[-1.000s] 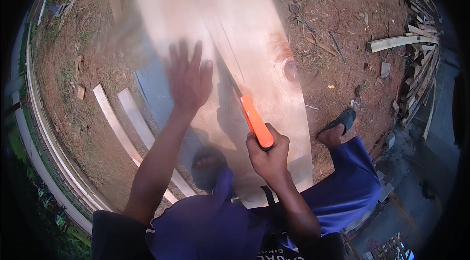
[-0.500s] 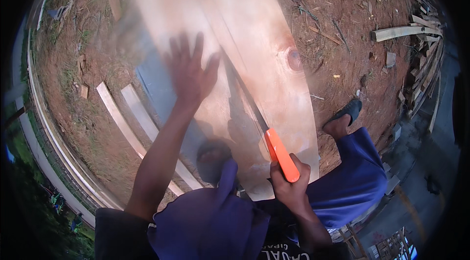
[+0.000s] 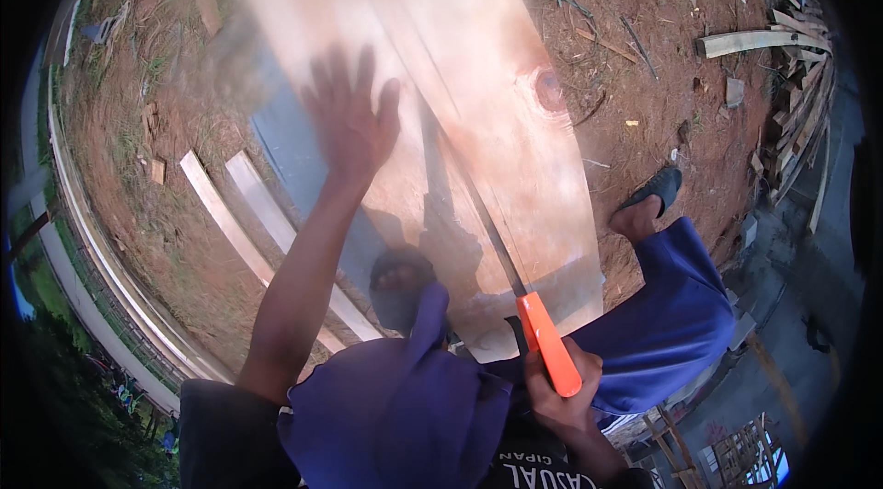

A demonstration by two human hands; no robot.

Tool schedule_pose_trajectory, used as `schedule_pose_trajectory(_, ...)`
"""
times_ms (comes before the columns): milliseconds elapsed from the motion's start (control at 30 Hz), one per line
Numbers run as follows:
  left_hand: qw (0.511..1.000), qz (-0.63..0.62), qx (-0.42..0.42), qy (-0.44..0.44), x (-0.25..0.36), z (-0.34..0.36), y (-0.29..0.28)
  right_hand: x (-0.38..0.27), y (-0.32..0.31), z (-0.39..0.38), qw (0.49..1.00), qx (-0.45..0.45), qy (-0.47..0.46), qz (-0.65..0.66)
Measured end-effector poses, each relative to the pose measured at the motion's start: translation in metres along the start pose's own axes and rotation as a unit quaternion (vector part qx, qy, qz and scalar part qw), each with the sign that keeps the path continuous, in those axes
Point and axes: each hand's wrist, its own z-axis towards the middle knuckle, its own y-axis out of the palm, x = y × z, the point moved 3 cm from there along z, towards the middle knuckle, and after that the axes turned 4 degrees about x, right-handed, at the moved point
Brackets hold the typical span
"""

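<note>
A handsaw with an orange handle (image 3: 549, 342) is gripped by my right hand (image 3: 563, 390), close to my body. Its long thin blade (image 3: 483, 213) lies along a lengthwise cut line in a pale plywood sheet (image 3: 543, 185). Far along the sheet, the cut shows as a dark narrow line. My left hand (image 3: 351, 121) is flat on the plywood to the left of the blade, fingers spread, holding nothing. My left foot (image 3: 400, 287) in a dark shoe is at the near left part of the sheet, partly hidden by my purple clothing.
A bluish-grey panel (image 3: 285, 135) shows beneath the sheet's left side. Two pale wood strips (image 3: 262, 199) lie on the dirt to the left. My right foot (image 3: 648, 206) in a dark clog stands right of the sheet. Scrap lumber (image 3: 800, 112) is piled at the far right.
My right hand has drawn the saw back toward my body and slightly right, so more blade shows near the handle. My left hand stays spread on the plywood.
</note>
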Motion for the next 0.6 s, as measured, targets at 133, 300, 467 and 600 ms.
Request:
schedule_pose_trajectory(133, 1.000, 0.002, 0.015, 0.018, 0.001, 0.001, 0.005, 0.005, 0.092, 0.150, 0.996, -0.027, 0.043, 0.079)
schedule_pose_trajectory(300, 0.999, 0.014, 0.018, 0.024, -0.008, 0.000, 0.008, 0.003, 0.077, 0.112, 0.998, -0.030, -0.008, 0.063)
schedule_pose_trajectory(467, 0.999, 0.032, 0.014, 0.022, -0.008, 0.000, 0.006, 0.007, -0.013, -0.016, 0.998, 0.009, -0.064, 0.002)
schedule_pose_trajectory(600, 0.999, 0.036, 0.014, 0.028, -0.006, -0.003, 0.009, 0.007, 0.022, 0.036, 0.999, 0.007, -0.022, 0.048)
